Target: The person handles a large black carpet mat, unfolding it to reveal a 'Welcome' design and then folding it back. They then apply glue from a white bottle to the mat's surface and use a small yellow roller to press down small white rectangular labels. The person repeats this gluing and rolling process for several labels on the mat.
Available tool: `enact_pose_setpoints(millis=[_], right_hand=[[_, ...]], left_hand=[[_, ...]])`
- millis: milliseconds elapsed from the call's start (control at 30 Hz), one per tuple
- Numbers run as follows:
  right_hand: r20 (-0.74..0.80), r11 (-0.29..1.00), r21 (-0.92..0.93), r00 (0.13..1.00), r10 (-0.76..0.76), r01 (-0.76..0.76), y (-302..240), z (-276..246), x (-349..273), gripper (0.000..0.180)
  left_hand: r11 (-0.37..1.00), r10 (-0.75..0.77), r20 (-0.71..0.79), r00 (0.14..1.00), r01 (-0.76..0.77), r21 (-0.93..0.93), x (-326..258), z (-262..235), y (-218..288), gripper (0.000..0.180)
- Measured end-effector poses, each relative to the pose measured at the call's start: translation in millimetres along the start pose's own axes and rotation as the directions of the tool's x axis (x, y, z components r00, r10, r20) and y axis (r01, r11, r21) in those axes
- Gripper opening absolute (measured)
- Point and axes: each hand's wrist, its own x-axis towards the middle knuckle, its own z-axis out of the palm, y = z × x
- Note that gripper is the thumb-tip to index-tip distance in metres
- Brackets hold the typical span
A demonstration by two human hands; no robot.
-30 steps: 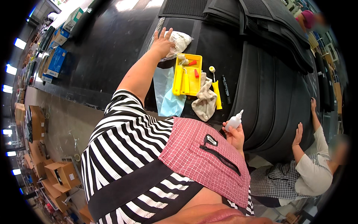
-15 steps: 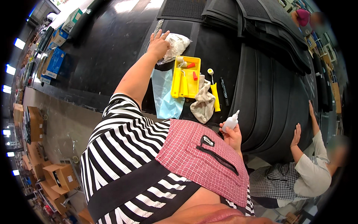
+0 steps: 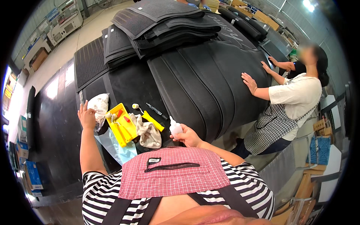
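— Left hand?
— Raised beside a crumpled whitish plastic bag, fingers spread and half curled, fingertips at the bag's crinkled edge. Hard to tell whether gripping or only touching.

— Right hand?
— Wrapped round a small white squeeze bottle, soft-looking plastic, rounded body, pointed nozzle tilted up and away. Held over the near edge of the tabletop, just right of the rag.

— Between the two hands?
— A shallow yellow tray, hard glossy plastic, rectangular, with small red pieces and a pale roller-like tool inside; too small to make out exactly. Beside it a rumpled beige rag, soft cloth, lying partly over a flat yellow scraper. A slim black marker just beyond. A pale blue plastic sheet poking out from under the tray, toward the near edge.

— Surface itself?
— Dark, smooth, faintly shiny at the left side. Covered farther back by large black rubber mats, matte, with long raised ribs; a stack of mesh-textured ones at the far edge.

— Anything cut off or hidden?
— Lower body hidden under a red checked apron bib and striped shirt. Another person at the right edge, both palms flat on the ribbed mats, face blurred. Boxes at the left rim bent and dim.
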Motion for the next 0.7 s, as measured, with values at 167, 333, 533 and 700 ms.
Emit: enact_pose_setpoints(millis=[167, 333, 533, 700], right_hand=[[-0.016, 0.997, 0.07, 0.999, -0.035, 0.036, -0.9, 4.6, -3.6, 0.039], [-0.07, 0.985, 0.095, 0.988, -0.138, 0.144, 2.0, -2.3, -13.0, 0.037], [0.131, 0.968, 0.162, 0.968, -0.213, 0.191, -39.6, 38.8, -27.9, 0.039], [0.318, 0.93, -0.05, 0.889, -0.331, 0.364, -68.6, 75.6, -7.9, 0.029]], left_hand=[[0.948, -0.075, -0.033, 0.997, 0.061, -0.312, -19.2, -7.4, -25.2, 0.016], [0.023, -0.297, 0.434, 0.85, 0.461, -0.887, -71.3, -35.6, 22.5, 0.017], [-0.381, 0.038, 0.653, 0.757, 0.615, -0.69, -129.4, -97.7, 133.8, 0.01], [-0.364, 0.203, 0.638, 0.743, 0.662, -0.655, -144.1, -94.3, 187.4, 0.013]])
